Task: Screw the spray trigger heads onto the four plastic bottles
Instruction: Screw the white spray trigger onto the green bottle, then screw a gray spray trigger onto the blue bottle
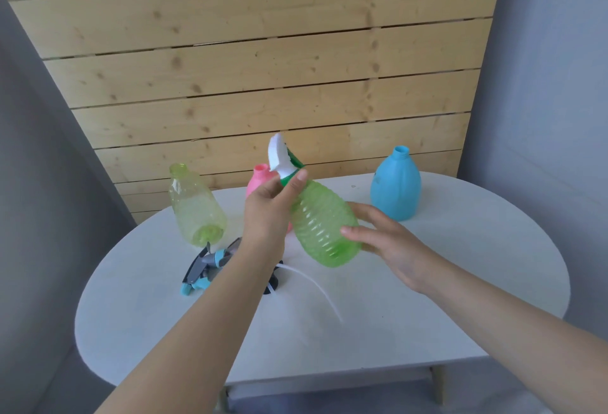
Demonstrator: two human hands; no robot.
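A ribbed green bottle (324,223) is held tilted above the table, a white and green trigger head (281,158) on its neck. My left hand (273,203) grips the neck just under that head. My right hand (385,239) is wrapped around the bottle's lower body. A yellow bottle (195,204), a pink bottle (260,178) partly hidden behind my left hand, and a blue bottle (396,185) stand open-necked on the table. Loose grey and blue trigger heads (205,265) lie under my left forearm, and a white dip tube (316,285) trails from a dark cap.
The white oval table (427,315) stands against a wooden slat panel (263,68). Grey walls flank it on both sides. The table's front edge runs close to me.
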